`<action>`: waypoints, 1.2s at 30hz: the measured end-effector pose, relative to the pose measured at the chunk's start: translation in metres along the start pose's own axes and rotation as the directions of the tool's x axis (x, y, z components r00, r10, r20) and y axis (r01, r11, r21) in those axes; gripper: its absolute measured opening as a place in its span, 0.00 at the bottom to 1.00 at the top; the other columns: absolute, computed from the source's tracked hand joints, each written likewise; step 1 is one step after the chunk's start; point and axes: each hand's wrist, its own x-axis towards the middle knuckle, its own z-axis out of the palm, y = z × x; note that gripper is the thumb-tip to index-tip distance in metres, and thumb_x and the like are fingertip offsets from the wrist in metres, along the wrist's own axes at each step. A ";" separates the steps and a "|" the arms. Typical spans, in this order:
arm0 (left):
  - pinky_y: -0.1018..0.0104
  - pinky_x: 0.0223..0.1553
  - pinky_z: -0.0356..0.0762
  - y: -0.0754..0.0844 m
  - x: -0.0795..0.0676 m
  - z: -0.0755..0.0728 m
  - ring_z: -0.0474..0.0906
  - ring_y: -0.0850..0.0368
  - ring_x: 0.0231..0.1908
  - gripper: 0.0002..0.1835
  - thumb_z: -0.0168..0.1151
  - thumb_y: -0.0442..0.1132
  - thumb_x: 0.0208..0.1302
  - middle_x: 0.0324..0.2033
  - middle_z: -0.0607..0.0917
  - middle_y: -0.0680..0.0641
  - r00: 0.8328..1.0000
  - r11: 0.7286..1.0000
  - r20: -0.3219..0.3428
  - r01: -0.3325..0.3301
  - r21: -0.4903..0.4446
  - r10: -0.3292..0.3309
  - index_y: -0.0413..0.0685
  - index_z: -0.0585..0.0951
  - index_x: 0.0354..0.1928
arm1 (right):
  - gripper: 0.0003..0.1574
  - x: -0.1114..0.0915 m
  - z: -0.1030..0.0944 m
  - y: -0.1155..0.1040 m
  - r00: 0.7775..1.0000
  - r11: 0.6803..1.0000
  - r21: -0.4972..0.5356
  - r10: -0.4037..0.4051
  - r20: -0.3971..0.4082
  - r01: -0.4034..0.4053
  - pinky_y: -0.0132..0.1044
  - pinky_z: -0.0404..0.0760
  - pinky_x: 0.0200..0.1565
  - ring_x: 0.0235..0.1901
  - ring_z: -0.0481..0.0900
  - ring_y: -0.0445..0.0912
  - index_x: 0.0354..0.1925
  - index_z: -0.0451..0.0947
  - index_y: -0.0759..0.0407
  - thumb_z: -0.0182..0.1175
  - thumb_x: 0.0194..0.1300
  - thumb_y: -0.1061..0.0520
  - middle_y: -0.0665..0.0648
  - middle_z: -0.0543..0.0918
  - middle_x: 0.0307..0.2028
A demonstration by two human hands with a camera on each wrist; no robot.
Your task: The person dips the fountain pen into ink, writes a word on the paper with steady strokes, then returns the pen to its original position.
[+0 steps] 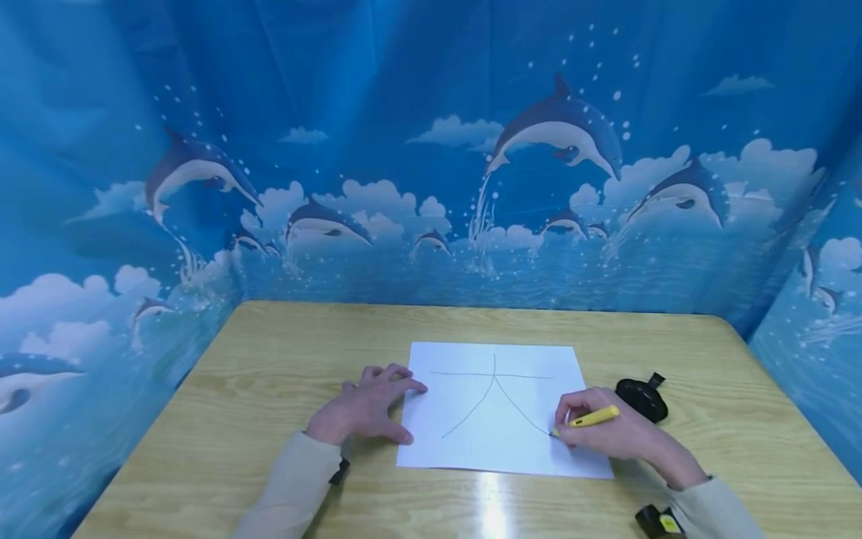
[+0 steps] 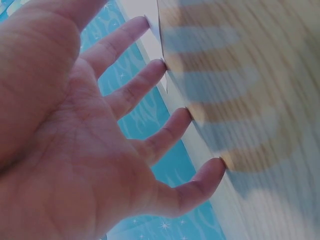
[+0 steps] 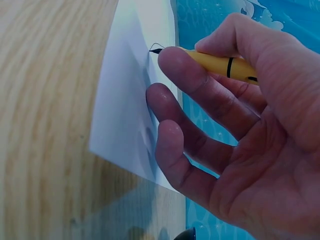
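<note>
A white sheet of paper (image 1: 485,442) lies on the wooden table, marked with thin dark lines: a short upright stroke, a horizontal one, and two curves spreading downward. My right hand (image 1: 602,427) pinches a yellow fountain pen (image 1: 594,417), its dark nib touching the paper at the lower end of the right curve. In the right wrist view the pen (image 3: 220,64) sits between thumb and fingers, the other fingers loosely bent beside the sheet. My left hand (image 1: 370,404) rests spread at the paper's left edge, fingertips (image 2: 184,120) on the table and the sheet.
A black rounded object with a small tab (image 1: 643,399) lies on the table (image 1: 303,337) just beyond my right hand. A blue curtain (image 1: 404,165) printed with dolphins hangs behind the table and along its sides.
</note>
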 end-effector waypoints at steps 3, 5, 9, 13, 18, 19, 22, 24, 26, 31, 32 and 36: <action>0.15 0.62 0.56 -0.001 0.001 0.001 0.55 0.31 0.74 0.41 0.78 0.57 0.52 0.74 0.66 0.51 1.000 1.000 0.002 -0.003 -0.005 0.003 0.69 0.74 0.69 | 0.05 0.000 0.000 0.001 1.000 1.000 0.002 -0.007 0.003 0.007 0.29 0.68 0.27 0.23 0.73 0.36 0.32 0.81 0.48 0.68 0.63 0.52 0.44 0.84 0.21; 0.15 0.62 0.56 -0.001 0.001 0.001 0.55 0.31 0.74 0.41 0.78 0.57 0.52 0.74 0.66 0.51 1.000 1.000 0.004 -0.001 -0.005 0.001 0.69 0.74 0.69 | 0.04 0.000 0.000 0.003 1.000 1.000 0.007 -0.016 0.004 0.016 0.28 0.68 0.27 0.23 0.72 0.36 0.32 0.81 0.48 0.68 0.63 0.52 0.45 0.84 0.21; 0.15 0.63 0.55 -0.001 0.001 0.001 0.55 0.31 0.74 0.41 0.78 0.57 0.52 0.74 0.66 0.51 1.000 1.000 0.005 0.003 -0.004 -0.003 0.69 0.74 0.69 | 0.03 -0.002 -0.001 0.006 1.000 0.999 0.036 -0.029 -0.006 0.030 0.27 0.68 0.25 0.22 0.71 0.35 0.35 0.83 0.49 0.68 0.64 0.53 0.46 0.83 0.23; 0.15 0.63 0.55 -0.001 0.000 0.001 0.55 0.31 0.74 0.40 0.78 0.57 0.52 0.74 0.66 0.51 1.000 1.000 0.005 0.001 -0.005 -0.001 0.69 0.74 0.69 | 0.07 -0.006 -0.003 0.009 0.996 0.997 0.068 -0.027 -0.083 0.033 0.29 0.74 0.27 0.24 0.75 0.36 0.41 0.82 0.52 0.68 0.65 0.53 0.48 0.84 0.27; 0.14 0.63 0.54 -0.002 0.001 0.001 0.55 0.31 0.74 0.40 0.79 0.56 0.52 0.74 0.66 0.51 1.000 1.000 0.007 -0.001 -0.014 0.001 0.69 0.74 0.69 | 0.11 -0.011 -0.007 0.011 0.968 0.996 0.051 -0.052 -0.245 0.067 0.30 0.80 0.28 0.28 0.81 0.34 0.45 0.81 0.54 0.68 0.67 0.53 0.48 0.88 0.32; 0.14 0.63 0.55 -0.002 0.001 0.001 0.55 0.31 0.74 0.40 0.79 0.56 0.52 0.74 0.66 0.51 1.000 1.000 0.007 -0.002 -0.014 0.002 0.69 0.74 0.69 | 0.10 -0.012 -0.007 0.012 0.958 0.996 0.044 -0.068 -0.280 0.084 0.30 0.80 0.28 0.29 0.82 0.34 0.45 0.81 0.54 0.69 0.67 0.54 0.48 0.88 0.33; 0.14 0.62 0.55 -0.003 0.001 0.001 0.55 0.31 0.74 0.40 0.78 0.57 0.52 0.74 0.66 0.51 1.000 1.000 0.007 -0.005 -0.011 0.005 0.69 0.74 0.69 | 0.09 -0.015 -0.007 0.015 0.921 0.990 0.041 -0.108 -0.373 0.133 0.31 0.80 0.26 0.27 0.82 0.35 0.44 0.81 0.53 0.69 0.66 0.57 0.49 0.88 0.32; 0.14 0.62 0.55 -0.003 0.001 0.002 0.56 0.31 0.73 0.40 0.78 0.57 0.52 0.74 0.66 0.51 1.000 1.000 0.008 -0.007 -0.009 0.007 0.69 0.74 0.69 | 0.07 -0.017 -0.007 0.017 0.901 0.989 0.037 -0.112 -0.420 0.140 0.31 0.80 0.26 0.27 0.82 0.35 0.42 0.82 0.52 0.70 0.66 0.58 0.49 0.88 0.31; 0.14 0.62 0.55 -0.003 0.001 0.002 0.56 0.31 0.73 0.40 0.78 0.57 0.52 0.74 0.66 0.51 1.000 1.000 0.007 -0.005 -0.007 0.005 0.69 0.74 0.69 | 0.06 -0.019 -0.008 0.018 0.885 0.991 0.023 -0.104 -0.454 0.128 0.30 0.80 0.27 0.26 0.82 0.35 0.39 0.82 0.51 0.70 0.66 0.58 0.50 0.88 0.30; 0.14 0.62 0.55 -0.002 0.001 0.001 0.56 0.31 0.73 0.40 0.78 0.57 0.52 0.74 0.66 0.51 1.000 1.000 0.006 -0.002 -0.011 0.002 0.69 0.74 0.69 | 0.04 -0.024 -0.013 0.019 0.840 0.997 -0.039 -0.080 -0.537 0.070 0.27 0.80 0.32 0.30 0.83 0.34 0.36 0.83 0.48 0.70 0.66 0.57 0.48 0.89 0.32; 0.14 0.62 0.55 -0.002 0.001 0.001 0.56 0.31 0.73 0.40 0.78 0.57 0.52 0.74 0.66 0.51 1.000 1.000 0.005 -0.002 -0.011 0.002 0.69 0.74 0.69 | 0.03 -0.025 -0.014 0.019 0.834 0.998 -0.043 -0.070 -0.548 0.055 0.27 0.80 0.32 0.30 0.82 0.33 0.38 0.84 0.49 0.69 0.67 0.56 0.49 0.89 0.33; 0.14 0.63 0.54 -0.002 0.001 0.001 0.56 0.31 0.73 0.40 0.78 0.57 0.52 0.74 0.66 0.51 1.000 1.000 0.003 0.000 -0.012 0.000 0.68 0.74 0.69 | 0.13 -0.029 -0.018 0.021 0.831 1.000 -0.020 -0.017 -0.556 0.006 0.25 0.82 0.34 0.36 0.82 0.27 0.50 0.84 0.54 0.66 0.70 0.51 0.55 0.91 0.42</action>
